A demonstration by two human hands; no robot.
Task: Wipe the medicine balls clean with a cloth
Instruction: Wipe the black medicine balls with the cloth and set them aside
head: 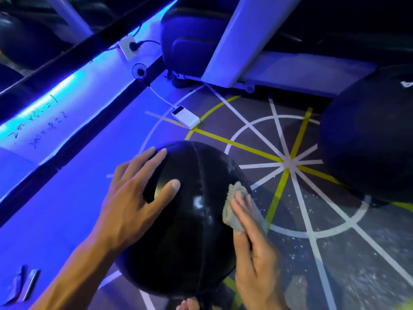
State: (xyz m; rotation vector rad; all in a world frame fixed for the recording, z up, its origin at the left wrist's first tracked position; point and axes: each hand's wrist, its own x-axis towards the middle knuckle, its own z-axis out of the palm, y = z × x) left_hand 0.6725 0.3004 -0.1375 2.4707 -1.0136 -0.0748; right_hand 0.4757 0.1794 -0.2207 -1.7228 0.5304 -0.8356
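Black medicine ball (187, 220), glossy, seamed, set on the floor (335, 253) near centre, just right of a blue-lit platform edge. Grey cloth (234, 211), folded small, pressed flat against the ball's right flank. Right hand (254, 245) laid over the cloth, fingers straight and together, pressing rather than clutching; cloth edge showing above the fingertips. Left hand (136, 198) spread on the ball's upper left, fingers extended and splayed, thumb across the top panel, steadying by contact, not curled round anything. Toes (187, 304) at the near edge beneath the ball. Floor dark and speckled, marked with white and yellow tape lines radiating from a hub right of the ball, crossed by white arcs. Second black ball (368, 142), larger in view, far right, resting on the same markings, well apart from the first. White power bank (185, 117) beyond the ball on the floor, white cable running up to a small round fan (139, 71) at the platform edge. White power strip (127, 49) with a black plug farther back. Handwritten marks (38, 126) on the lit platform surface, left; not legible. White slanted frame post (230, 41) rising at the far centre.
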